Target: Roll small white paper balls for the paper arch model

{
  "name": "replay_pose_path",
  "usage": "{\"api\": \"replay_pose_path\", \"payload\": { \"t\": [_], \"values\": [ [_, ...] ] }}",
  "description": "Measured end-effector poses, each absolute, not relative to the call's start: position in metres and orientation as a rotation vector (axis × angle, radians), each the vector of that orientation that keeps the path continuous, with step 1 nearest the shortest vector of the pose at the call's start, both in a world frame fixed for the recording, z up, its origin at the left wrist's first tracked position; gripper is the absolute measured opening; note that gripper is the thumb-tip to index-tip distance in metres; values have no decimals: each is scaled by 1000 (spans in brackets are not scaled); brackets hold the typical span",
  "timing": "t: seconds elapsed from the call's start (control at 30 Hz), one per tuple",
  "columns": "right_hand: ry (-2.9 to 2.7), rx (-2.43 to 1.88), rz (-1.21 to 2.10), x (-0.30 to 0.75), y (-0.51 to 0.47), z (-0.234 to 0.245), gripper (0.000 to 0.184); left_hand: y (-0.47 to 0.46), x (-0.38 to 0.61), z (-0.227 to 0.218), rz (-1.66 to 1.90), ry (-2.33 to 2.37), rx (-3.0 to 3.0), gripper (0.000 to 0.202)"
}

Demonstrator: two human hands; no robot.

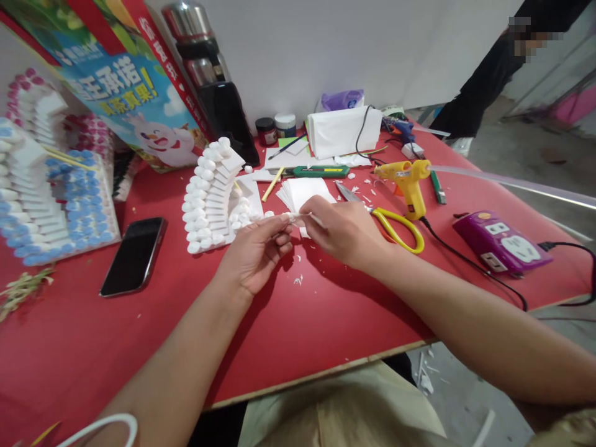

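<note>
My left hand (258,245) is closed in a pinch on a small white piece (293,216) whose kind I cannot make out. The fingertips of my right hand (342,228) meet it from the other side, also pinched on it. Just left of my hands stands a curved white model (202,198), with rows of round white pieces and a stair of thin white slats. Loose white balls (239,214) lie at its inner side. Behind my right hand is a stack of white paper squares (307,188), partly covered by the hand. Yellow-handled scissors (400,233) lie beside my right wrist.
A yellow glue gun (405,183) and a purple power strip (505,242) with cords are on the right. A green cutter (321,171) lies behind the paper. At left are a phone (134,256) and a blue-and-white model (88,205). Another person's dark sleeve (488,81) shows far right.
</note>
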State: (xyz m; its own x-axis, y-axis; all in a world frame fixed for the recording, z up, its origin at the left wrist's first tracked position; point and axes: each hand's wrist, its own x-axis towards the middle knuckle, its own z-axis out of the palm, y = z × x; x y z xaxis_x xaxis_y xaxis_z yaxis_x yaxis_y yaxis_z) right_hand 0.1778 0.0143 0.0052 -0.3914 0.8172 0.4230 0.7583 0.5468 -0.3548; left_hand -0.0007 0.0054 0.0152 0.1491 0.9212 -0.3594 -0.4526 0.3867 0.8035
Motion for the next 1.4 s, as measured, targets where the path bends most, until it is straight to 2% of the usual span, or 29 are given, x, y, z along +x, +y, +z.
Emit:
{"api": "replay_pose_path", "payload": {
  "t": [0.17, 0.23, 0.33, 0.43, 0.57, 0.8, 1.03, 1.4],
  "values": [
    [-1610, -1191, 1082, 184, 22, 12, 39, 6, -4, 16, 1101, 1016, 835, 15],
    [-1350, -1167, 1403, 184, 25, 13, 43, 5, -4, 15, 1100, 1030, 889, 15],
    [-1151, -1121, 1677, 182, 25, 14, 32, 3, -3, 12, 1095, 1036, 963, 15],
    [-1105, -1056, 1806, 178, 20, 16, 23, 1, -1, 10, 1110, 1047, 1065, 14],
    [-1245, -1055, 1717, 175, 14, 18, 33, 0, -1, 9, 1178, 1072, 1106, 14],
    [-1684, -1258, 964, 176, 9, 15, 23, 0, 0, 8, 1216, 1127, 1158, 18],
    [-1718, -1147, 838, 175, 4, 15, 21, -12, 5, 19, 1326, 1261, 1557, 13],
    [-1839, -1062, 651, 180, 5, 17, 18, -18, 7, 23, 1359, 1271, 1613, 15]
  ]
}}
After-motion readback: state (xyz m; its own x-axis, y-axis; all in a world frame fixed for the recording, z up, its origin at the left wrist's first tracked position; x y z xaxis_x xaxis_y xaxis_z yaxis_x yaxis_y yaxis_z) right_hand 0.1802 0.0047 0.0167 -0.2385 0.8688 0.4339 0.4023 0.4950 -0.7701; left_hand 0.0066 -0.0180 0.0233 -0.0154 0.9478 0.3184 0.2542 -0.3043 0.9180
